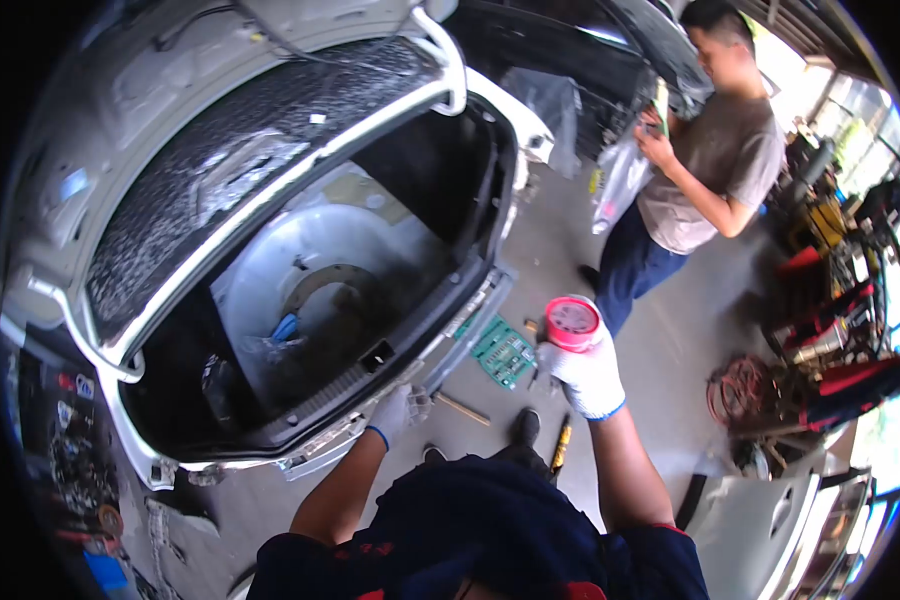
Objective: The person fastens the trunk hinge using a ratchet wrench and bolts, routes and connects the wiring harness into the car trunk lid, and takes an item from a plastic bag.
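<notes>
My right hand (588, 375), in a white knit glove with a blue cuff, is raised over the floor to the right of the car. Its fingers are wrapped around a red round tub (573, 322) with a greyish, patterned top face. My left hand (394, 412), gloved the same way, is at the rear edge of the car's open trunk (315, 420). Its fingers are blurred against the rear panel, and I cannot make out whether they grip anything. Inside the trunk, the bare spare-wheel well (270, 255) holds a small blue object (286, 327) and some clear plastic.
A green tool case (503, 352) lies open on the floor behind the car. Nearby are a wooden stick (462, 408) and a yellow-black bar (562, 446). Another person (710, 130) stands ahead right. A coiled red hose (742, 392) and a detached car door (760, 520) are at right.
</notes>
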